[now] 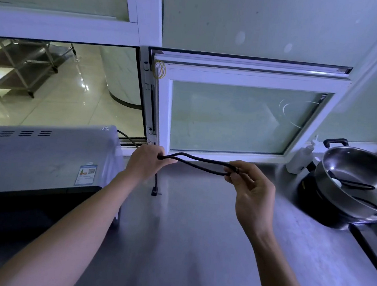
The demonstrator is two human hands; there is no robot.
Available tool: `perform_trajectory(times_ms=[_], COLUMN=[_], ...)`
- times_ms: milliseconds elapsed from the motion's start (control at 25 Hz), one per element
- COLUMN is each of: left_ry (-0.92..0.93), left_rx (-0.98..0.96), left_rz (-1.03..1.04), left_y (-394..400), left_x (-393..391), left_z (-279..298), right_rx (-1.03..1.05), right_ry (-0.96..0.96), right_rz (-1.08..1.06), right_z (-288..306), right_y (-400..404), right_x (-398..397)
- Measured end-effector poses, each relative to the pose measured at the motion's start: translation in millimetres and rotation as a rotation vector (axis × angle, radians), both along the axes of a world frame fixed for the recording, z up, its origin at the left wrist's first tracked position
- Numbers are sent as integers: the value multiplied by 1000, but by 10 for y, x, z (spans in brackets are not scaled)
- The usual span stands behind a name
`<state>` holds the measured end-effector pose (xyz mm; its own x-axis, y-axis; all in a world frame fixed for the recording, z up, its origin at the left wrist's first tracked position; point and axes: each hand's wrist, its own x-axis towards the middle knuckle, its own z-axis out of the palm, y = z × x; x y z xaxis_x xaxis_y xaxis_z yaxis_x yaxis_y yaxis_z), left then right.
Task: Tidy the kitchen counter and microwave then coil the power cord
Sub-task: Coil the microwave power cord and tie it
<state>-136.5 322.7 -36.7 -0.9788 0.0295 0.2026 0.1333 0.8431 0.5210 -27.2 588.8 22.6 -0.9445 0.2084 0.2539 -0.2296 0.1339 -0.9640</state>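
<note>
Coiling step is in hand. The thin black rubber power cord (200, 164) is up off the grey steel counter (185, 234), folded into one long flat loop strung between both hands, just right of the silver box-shaped microwave (43, 158).

Left hand (145, 163) grips the loop's left bend, fingers curled round the cord; the free tail drops from under that hand and its black plug (154, 193) hangs just above or on the counter, can't tell which. Right hand (251, 190) pinches the other end of the loop between thumb and fingertips, remaining fingers loosely curled below.

A further stretch of cord runs from behind the left hand toward the microwave's back, so there looks to be more slack to take in.

Counter side looks mostly done, judging by the bare steel; a round stainless wok (358, 182) sits on a black cooker far right.

Next move likely: bring the right-hand end over to the left hand, stack a second loop the same length, keep the turns flat and untwisted, mind the dangling plug.
</note>
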Motion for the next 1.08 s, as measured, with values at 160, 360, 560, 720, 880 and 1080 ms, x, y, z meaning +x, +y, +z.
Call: perform_trajectory(times_ms=[160, 360, 560, 720, 880, 1080], left_ry=[-44, -21, -61, -48, -24, -51], left_rx=[129, 83, 6, -17, 25, 32], left_rz=[26, 76, 118, 67, 13, 53], left_y=[-32, -61, -39, -51, -23, 33], left_x=[-24, -59, -140, -158, -131, -145], left_z=[-16, -76, -148, -177, -201, -222], right_rx=[266, 709, 793, 418, 332, 319], right_ry=[-47, -227, -329, -312, -354, -414], right_rz=[-62, 86, 546, 652, 576, 481], right_z=[-252, -499, -489, -370, -305, -327], right_y=[94, 30, -245, -359, -442, -599], right_x=[-142, -189, -159, -168, -161, -201])
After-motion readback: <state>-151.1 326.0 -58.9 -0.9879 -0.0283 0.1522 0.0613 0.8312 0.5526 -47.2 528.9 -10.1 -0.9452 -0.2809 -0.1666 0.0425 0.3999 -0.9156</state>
